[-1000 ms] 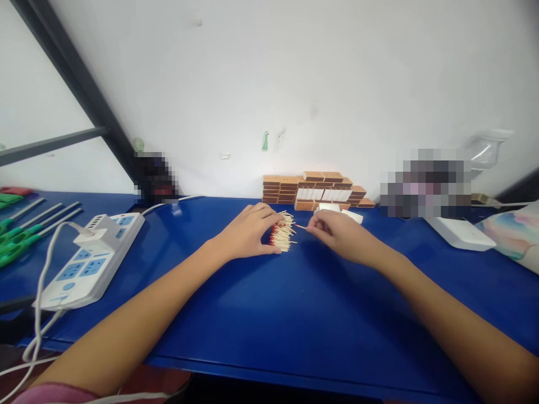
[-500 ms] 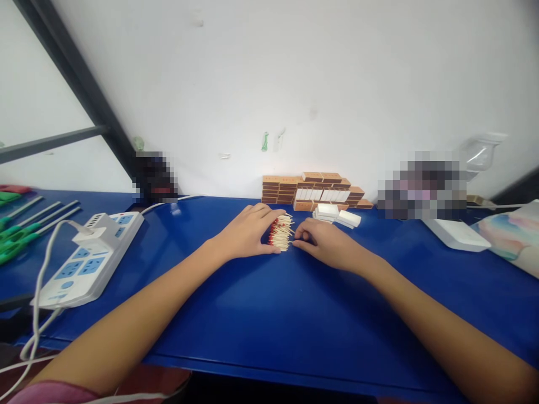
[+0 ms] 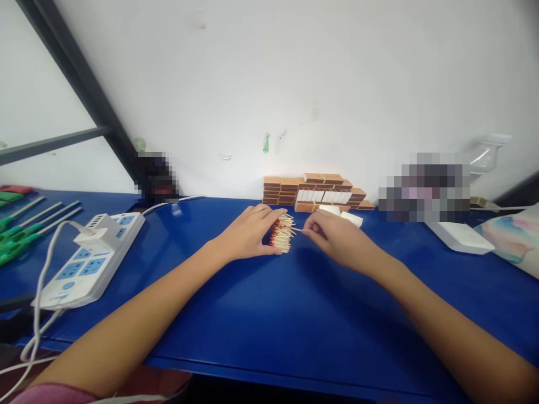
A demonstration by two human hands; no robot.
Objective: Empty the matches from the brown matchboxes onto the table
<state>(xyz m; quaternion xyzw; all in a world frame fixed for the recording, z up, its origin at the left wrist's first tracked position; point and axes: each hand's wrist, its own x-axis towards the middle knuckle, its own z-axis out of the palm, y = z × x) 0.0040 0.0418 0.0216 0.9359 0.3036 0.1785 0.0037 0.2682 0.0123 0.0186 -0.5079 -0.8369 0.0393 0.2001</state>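
Note:
A pile of red-tipped matchsticks [image 3: 283, 234] lies on the blue table [image 3: 269, 314]. My left hand [image 3: 248, 233] rests flat beside the pile's left side, its fingers curled against the sticks. My right hand [image 3: 334, 235] is at the pile's right side, thumb and fingers pinched on a single matchstick [image 3: 297, 229] that points toward the pile. Behind both hands, brown matchbox sleeves are stacked in a wall [image 3: 314, 189] against the white wall. A few white inner trays [image 3: 345, 215] lie just in front of that stack.
A white power strip [image 3: 90, 258] with a plugged adapter and cable lies at the left. Green-handled tools [image 3: 21, 227] lie at the far left. A white flat box [image 3: 458, 238] and a colourful bag [image 3: 511, 235] sit at the right. The table's front edge runs below my forearms.
My right hand pressed against the pile half a second ago and has now lifted slightly back, holding a matchstick at the pile's edge. My left hand has stayed in place.

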